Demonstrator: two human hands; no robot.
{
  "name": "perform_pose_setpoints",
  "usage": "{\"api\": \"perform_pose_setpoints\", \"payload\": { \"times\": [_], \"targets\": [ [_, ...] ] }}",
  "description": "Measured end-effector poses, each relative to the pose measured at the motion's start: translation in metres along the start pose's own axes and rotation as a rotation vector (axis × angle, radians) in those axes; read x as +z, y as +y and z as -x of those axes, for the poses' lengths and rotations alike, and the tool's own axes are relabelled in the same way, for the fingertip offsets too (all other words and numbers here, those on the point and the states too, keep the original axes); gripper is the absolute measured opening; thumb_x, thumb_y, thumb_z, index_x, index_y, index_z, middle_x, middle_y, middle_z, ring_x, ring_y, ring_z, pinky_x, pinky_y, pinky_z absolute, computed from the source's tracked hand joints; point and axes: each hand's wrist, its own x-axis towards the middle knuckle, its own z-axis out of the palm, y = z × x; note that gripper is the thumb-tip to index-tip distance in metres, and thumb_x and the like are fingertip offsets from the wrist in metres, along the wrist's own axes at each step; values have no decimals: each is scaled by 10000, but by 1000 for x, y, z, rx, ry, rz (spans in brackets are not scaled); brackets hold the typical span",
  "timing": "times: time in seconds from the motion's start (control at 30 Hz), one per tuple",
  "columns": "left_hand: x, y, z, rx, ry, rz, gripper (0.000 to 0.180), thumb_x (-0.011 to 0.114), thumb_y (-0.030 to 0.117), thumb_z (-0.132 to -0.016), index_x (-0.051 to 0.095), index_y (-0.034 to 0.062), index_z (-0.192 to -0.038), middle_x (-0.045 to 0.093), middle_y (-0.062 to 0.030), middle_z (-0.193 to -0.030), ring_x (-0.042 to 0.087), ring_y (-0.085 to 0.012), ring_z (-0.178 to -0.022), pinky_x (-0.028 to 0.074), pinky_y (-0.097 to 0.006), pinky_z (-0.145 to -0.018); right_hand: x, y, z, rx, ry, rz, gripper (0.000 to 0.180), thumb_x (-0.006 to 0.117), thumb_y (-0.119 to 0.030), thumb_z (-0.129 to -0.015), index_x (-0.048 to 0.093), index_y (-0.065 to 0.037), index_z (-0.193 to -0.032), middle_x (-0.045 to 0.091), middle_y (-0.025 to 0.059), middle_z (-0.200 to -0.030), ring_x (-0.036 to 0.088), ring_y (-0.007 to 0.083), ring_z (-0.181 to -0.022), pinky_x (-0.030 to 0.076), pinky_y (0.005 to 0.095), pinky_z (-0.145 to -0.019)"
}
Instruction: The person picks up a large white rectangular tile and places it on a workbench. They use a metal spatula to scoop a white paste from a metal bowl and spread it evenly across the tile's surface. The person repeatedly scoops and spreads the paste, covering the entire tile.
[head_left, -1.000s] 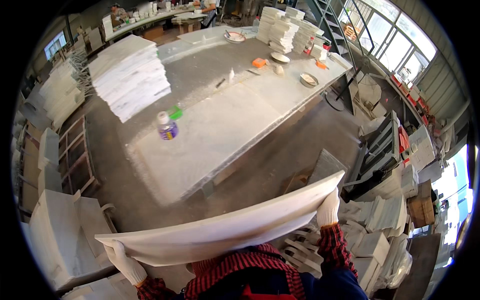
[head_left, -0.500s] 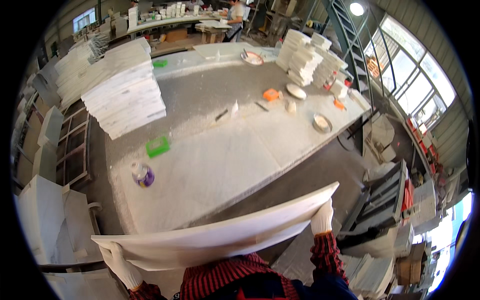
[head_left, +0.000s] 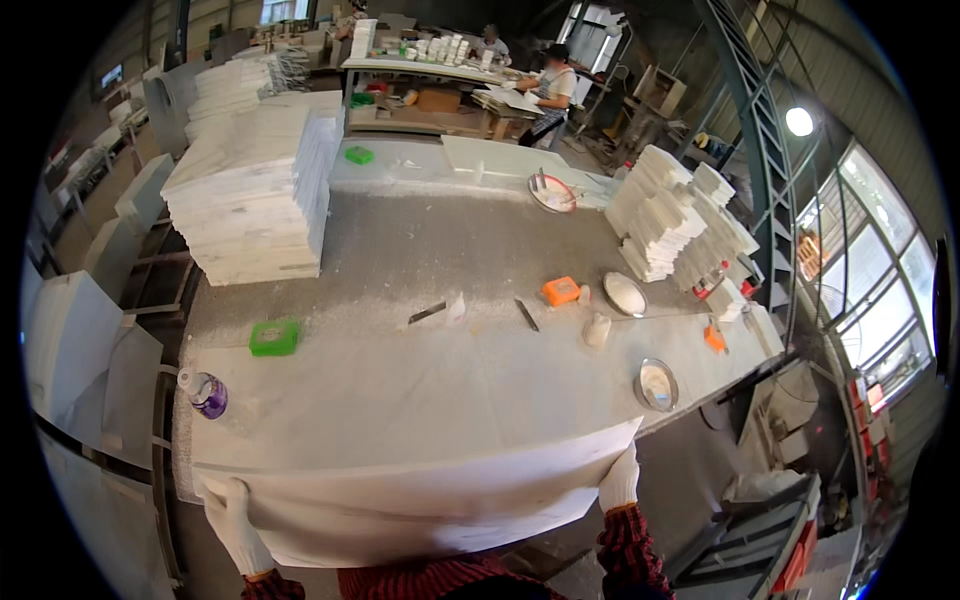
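I hold a large white stone slab (head_left: 420, 500) flat in front of me, its far edge over the near edge of the grey worktable (head_left: 420, 280). My left hand (head_left: 232, 520), in a white glove, grips the slab's left end. At the slab's right corner, my right hand (head_left: 620, 480), also gloved, grips the edge. Red plaid sleeves show at the bottom. On the table just beyond the slab lies a wide white sheet (head_left: 430, 400).
A tall stack of white slabs (head_left: 255, 195) stands at the table's back left, smaller tile stacks (head_left: 665, 215) at the right. A purple-capped bottle (head_left: 205, 392), green box (head_left: 274, 338), orange block (head_left: 561, 291), metal dishes (head_left: 656, 384) and hand tools lie about. Slabs lean at left. A person works far back.
I have come up to the table with the slab. The table now fills the view and the slab's far edge reaches over its near edge.
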Motion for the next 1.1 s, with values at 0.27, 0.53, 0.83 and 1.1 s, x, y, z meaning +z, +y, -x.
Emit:
{"api": "perform_pose_setpoints", "payload": {
  "times": [0.27,0.53,0.83,1.1],
  "targets": [
    [99,-20,21,10,84,-70,521,734,259,-958,566,-47,-1345,632,-74,-1242,589,-159,-1084,468,-305,-945,-13,16,-114,154,-277,99,813,420,-663,-1049,516,31,-1460,622,100,-1336,576,203,-1202,453,345,-1040],
    [125,-63,-11,-88,100,-163,719,773,366,-920,517,-75,-1427,639,-130,-1273,609,-203,-1132,473,-324,-996,17,15,-141,97,-363,181,664,452,-579,-1075,646,17,-1294,681,62,-1153,607,183,-1032,490,340,-911],
    [146,-53,-5,-155,108,-197,700,772,350,-913,522,-72,-1412,626,-146,-1282,612,-215,-1135,470,-333,-1011,16,2,-145,-524,-263,1218,422,534,-400,-1045,701,-47,-1205,706,239,-1016,652,413,-955,501,513,-862],
    [147,-75,-4,65,249,-424,771,794,379,-892,495,-53,-1455,561,-212,-1440,502,-298,-1366,413,-414,-1129,43,5,-140,-1063,-92,1285,437,625,-296,-983,604,-134,-1389,683,181,-1157,621,429,-1031,482,545,-880]
  ]
}}
